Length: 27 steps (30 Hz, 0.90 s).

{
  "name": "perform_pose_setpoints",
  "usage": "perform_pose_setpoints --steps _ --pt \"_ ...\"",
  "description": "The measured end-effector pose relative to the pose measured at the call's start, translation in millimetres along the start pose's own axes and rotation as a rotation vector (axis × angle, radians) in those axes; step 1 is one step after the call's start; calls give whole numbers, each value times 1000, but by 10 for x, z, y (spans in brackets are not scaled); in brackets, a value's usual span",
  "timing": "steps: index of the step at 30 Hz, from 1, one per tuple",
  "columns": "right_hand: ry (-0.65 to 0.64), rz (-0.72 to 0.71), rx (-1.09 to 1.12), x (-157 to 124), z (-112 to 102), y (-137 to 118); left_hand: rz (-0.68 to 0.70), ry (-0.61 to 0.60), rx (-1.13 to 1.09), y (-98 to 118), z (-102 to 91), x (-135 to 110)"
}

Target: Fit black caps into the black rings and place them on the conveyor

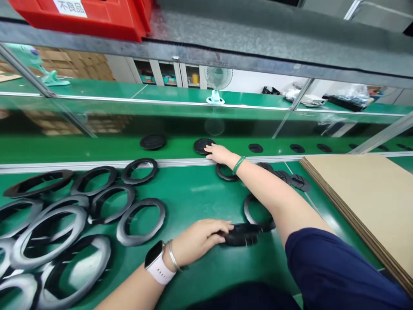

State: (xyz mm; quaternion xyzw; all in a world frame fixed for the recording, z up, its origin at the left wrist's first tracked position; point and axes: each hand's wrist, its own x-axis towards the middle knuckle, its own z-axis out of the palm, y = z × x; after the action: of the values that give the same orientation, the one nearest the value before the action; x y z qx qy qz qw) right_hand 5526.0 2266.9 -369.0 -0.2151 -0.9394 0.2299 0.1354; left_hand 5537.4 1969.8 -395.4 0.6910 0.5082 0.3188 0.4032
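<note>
My left hand (203, 239) pinches the left edge of a round black plastic part (240, 236), held low over the green table; motion blurs it. My right hand (221, 154) reaches forward to the green belt, fingers stretched out over the right side of a black disc (200, 145). The fingertips look to be touching the disc. Below my right arm are a black ring (226, 173) and another ring (254, 211), partly hidden by the arm. Several flat black discs (300, 182) lie on the table to the right of the arm.
Several black rings (142, 221) crowd the table's left side, some overlapping. More discs (153, 142) are spaced along the belt (180, 150). Cardboard sheets (361, 189) are stacked at right. A metal shelf (258, 38) with a red bin (87, 19) crosses above; a fan (217, 82) stands behind.
</note>
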Motion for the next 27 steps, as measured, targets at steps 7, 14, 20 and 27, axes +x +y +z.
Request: perform_pose_setpoints --steps 7,14,20,27 --pt "66 120 -65 -591 -652 678 -420 308 -577 -72 -43 72" --pt "136 424 -80 -1817 -1085 1350 -391 302 -629 -258 -31 132" --pt "161 416 -47 -1911 -849 1430 -422 319 -549 -161 -23 136" --pt "316 344 -67 -1812 -857 1281 -395 317 -477 -117 9 110"
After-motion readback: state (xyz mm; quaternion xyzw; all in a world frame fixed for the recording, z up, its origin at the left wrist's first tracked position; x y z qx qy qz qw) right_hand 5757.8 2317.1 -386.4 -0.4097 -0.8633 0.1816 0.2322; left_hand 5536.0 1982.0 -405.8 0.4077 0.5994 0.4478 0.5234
